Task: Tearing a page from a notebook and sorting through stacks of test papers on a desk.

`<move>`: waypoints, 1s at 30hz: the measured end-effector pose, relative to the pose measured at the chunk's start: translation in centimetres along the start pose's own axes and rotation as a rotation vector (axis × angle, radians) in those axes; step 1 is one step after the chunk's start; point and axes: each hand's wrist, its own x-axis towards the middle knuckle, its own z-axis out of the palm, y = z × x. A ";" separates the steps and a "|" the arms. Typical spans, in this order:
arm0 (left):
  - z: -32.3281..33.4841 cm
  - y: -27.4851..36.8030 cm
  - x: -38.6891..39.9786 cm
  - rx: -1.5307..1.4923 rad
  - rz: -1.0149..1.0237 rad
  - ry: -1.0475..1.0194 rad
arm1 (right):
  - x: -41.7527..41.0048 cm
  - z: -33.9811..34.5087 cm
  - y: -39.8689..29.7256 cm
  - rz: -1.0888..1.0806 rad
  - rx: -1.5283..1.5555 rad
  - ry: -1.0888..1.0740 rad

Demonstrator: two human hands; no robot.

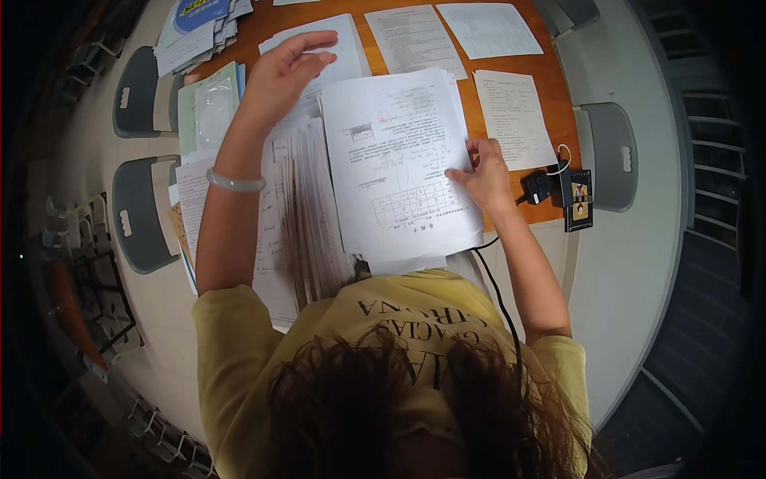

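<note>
A stack of printed sheets point(413, 155) with handwriting and a table grid lies before me, its top page upside down to my view. My right hand point(489, 176) grips its right edge, thumb on the top page and fingers around the side. My left hand point(290, 69) is raised above the far left corner of the stack, over a pale paper pile point(350, 45). Its thumb and fingers are a little apart, with nothing seen between them. A pale bangle point(235, 181) circles my left wrist. Left of the stack stands a thick row of paper bundles point(308, 209).
Loose printed sheets point(416, 39) point(516, 120) lie on the wooden table point(473, 69). At the right edge are a black power adapter point(535, 185) and a small device with a lit screen point(579, 200). A black cable point(494, 287) runs past my right arm. Grey chairs point(610, 155) flank the table.
</note>
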 end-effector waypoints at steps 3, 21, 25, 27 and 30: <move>1.1 0.8 -2.9 -0.027 0.064 -0.029 | -0.4 -0.4 -0.9 -0.019 -0.107 0.043; 6.9 7.5 -5.1 0.713 0.861 0.065 | -1.3 -9.0 -7.3 -0.633 -0.032 0.102; 5.4 7.9 -4.0 0.663 0.557 -0.024 | -2.0 -12.1 -9.1 -0.610 -0.086 0.366; 4.2 7.9 -4.0 0.532 0.510 0.059 | -2.1 -13.7 -7.6 -0.656 -0.041 0.650; 2.9 6.1 -4.2 0.251 0.244 0.263 | -1.9 -13.8 -4.6 -0.391 0.302 0.751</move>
